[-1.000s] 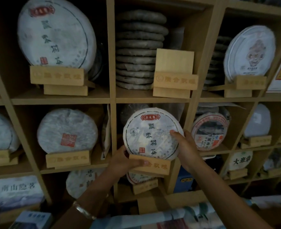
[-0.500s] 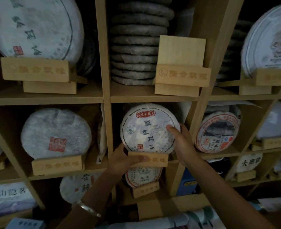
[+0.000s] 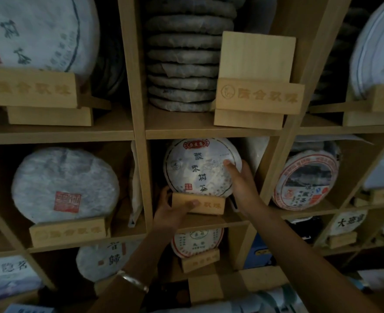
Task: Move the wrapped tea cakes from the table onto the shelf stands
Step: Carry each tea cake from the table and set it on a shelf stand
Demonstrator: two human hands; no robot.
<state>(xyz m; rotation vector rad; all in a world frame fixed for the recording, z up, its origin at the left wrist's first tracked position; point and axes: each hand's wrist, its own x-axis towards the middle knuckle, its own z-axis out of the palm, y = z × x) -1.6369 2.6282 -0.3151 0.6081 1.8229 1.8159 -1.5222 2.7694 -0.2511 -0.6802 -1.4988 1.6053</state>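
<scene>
Shelving of pale wood fills the view, split into square compartments. In the middle row, the left compartment holds a grey-wrapped cake with a red seal (image 3: 65, 185), propped upright on its own wooden stand (image 3: 67, 231). Just right of the divider, the left hand (image 3: 171, 212) grips the lower left corner of a wooden stand (image 3: 199, 204) in the centre compartment, thumb pressed across its engraved front. On that stand sits the wrapped tea cake (image 3: 200, 168), white paper with a red banner and dark characters, upright and leaning slightly back. The right hand (image 3: 240, 179) grasps the cake's right edge, thumb on the printed face and fingers curled behind the rim.

Judging by this, the step in hand is seating stand and cake together in the compartment; whether the stand's base is fully down on the shelf board is unclear. The next move calls for squaring the stand to the shelf's front edge, checking that the cake rests securely in its slot, then letting go with both hands without tipping it.

Above and to the right, an empty stand (image 3: 260, 96) waits beside a stack of wrapped cakes (image 3: 186, 59), seemingly the next spot to fill. Further right, a red-bordered cake (image 3: 306, 179) stands in its compartment.
</scene>
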